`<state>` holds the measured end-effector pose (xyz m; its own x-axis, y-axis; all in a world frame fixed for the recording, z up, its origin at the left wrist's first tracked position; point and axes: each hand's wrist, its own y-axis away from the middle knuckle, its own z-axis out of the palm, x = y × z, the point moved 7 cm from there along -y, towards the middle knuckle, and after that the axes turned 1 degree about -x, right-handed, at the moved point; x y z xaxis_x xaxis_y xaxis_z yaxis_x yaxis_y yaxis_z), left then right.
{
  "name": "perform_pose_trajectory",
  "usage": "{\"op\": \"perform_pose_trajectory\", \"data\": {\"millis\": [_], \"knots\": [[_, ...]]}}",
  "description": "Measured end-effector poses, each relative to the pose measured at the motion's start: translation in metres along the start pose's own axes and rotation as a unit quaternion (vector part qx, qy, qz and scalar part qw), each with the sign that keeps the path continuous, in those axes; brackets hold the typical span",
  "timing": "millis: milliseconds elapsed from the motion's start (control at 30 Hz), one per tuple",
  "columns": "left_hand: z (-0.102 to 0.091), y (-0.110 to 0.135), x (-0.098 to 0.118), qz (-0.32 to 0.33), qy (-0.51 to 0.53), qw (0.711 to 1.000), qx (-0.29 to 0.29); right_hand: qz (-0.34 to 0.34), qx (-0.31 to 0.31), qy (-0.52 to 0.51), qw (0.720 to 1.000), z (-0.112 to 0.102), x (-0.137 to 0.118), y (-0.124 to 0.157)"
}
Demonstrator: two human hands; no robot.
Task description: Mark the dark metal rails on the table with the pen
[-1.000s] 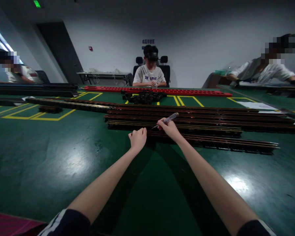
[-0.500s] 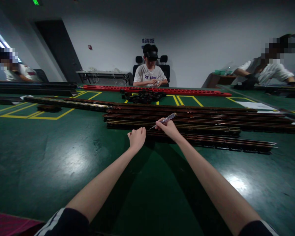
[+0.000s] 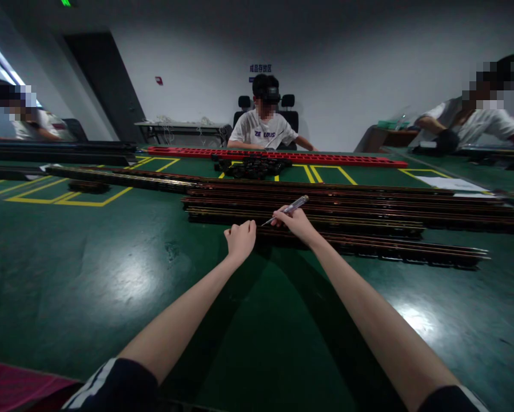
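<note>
My right hand (image 3: pixel 297 222) is closed on a clear-handled screwdriver (image 3: pixel 287 209), its tip pointing left over the nearest dark rail. My left hand (image 3: pixel 240 240) is curled into a fist at the left end of that rail; whether it grips anything is hidden. Several long dark metal rails (image 3: pixel 368 207) lie side by side across the green table (image 3: pixel 111 274), just beyond both hands.
A long red strip (image 3: pixel 274 155) and a heap of small black parts (image 3: pixel 250 167) lie further back. A person sits opposite, another person is at the far left, a third at the right. Yellow lines mark the table. More dark rails (image 3: pixel 59 153) lie at the back left.
Both hands stay at the near rail with hardly any shift. The person opposite has spread their arms, and the view has shifted slightly.
</note>
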<state>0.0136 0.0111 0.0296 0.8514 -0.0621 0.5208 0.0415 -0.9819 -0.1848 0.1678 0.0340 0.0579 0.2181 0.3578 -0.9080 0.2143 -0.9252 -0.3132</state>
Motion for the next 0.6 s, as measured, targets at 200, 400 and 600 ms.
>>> {"op": "perform_pose_trajectory", "data": {"millis": [200,400,600], "knots": [[0.0013,0.0005,-0.0008,0.005,0.007,1.0,-0.004,0.011,0.01,-0.012,1.0,-0.0011,0.0001,-0.0004],[0.0015,0.0006,-0.0011,0.005,0.018,1.0,-0.003,0.027,0.025,-0.009,0.999,-0.0034,0.0041,-0.0019],[0.0014,0.0006,-0.0014,0.003,0.018,1.0,-0.005,0.021,0.038,-0.009,0.999,-0.0053,0.0062,-0.0016]]}}
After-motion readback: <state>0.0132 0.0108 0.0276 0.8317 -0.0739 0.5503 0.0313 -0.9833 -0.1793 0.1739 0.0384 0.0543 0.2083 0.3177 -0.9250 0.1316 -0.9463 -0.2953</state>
